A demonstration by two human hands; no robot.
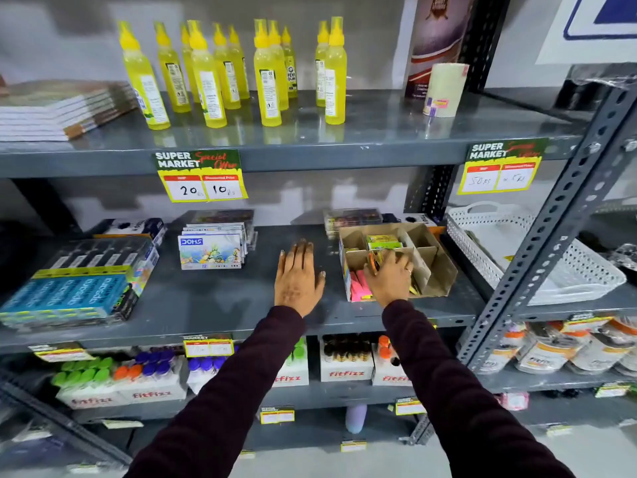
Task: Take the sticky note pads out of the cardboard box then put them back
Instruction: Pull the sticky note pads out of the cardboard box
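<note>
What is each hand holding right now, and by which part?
The left hand lies flat on the shelf, holding nothing. The right hand grips a sticky note pad in the cardboard box; where exactly is hidden.

Grey slotted steel shelving (379, 132), pale wall (372, 46) behind.

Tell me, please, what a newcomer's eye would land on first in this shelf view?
Most likely the row of bright yellow glue bottles standing on the top shelf, with the yellow price tag marked 20 and 10 hanging below them. Next come the two hands on the middle shelf: the left hand lies flat on the bare metal, while the right hand reaches into the divided cardboard box, beside pink sticky note pads.
</note>
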